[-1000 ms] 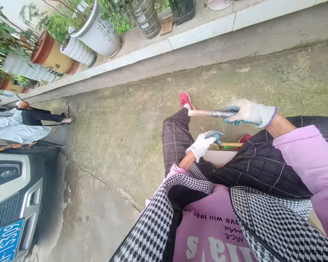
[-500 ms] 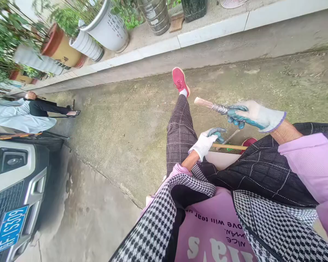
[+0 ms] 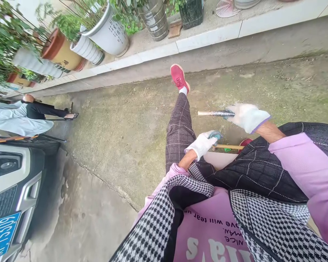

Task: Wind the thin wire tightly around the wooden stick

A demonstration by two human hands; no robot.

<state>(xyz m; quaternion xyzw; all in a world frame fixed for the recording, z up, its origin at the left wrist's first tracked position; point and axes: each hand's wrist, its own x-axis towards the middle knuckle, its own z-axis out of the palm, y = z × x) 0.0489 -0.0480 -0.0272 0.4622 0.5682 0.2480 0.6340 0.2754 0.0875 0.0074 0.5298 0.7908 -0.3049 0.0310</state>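
My right hand [image 3: 247, 116], in a white work glove with blue coating, is closed around a wooden handle bound with silver wire [image 3: 214, 113]. The handle's bare end points left, and whatever is at its other end is hidden by the hand. Lower and to the left, my left hand [image 3: 203, 145], gloved the same way, has its fingers curled. What it holds, if anything, is hidden. Just below its fingertips a thin yellow wooden stick [image 3: 229, 147] runs right, toward my knee. Beneath the stick a pale flat surface [image 3: 220, 160] shows between my legs.
Potted plants, among them a white pot [image 3: 109, 32], line a tiled ledge [image 3: 207, 38] at the top. A seated person [image 3: 30, 114] is at the far left, above a parked car [image 3: 13, 178]. My outstretched left foot in a red shoe [image 3: 178, 77] is near the ledge.
My right hand has turned over and shifted slightly left, so the handle lies nearly level. A thin twig seen by my left hand earlier no longer shows. The left hand has barely moved.
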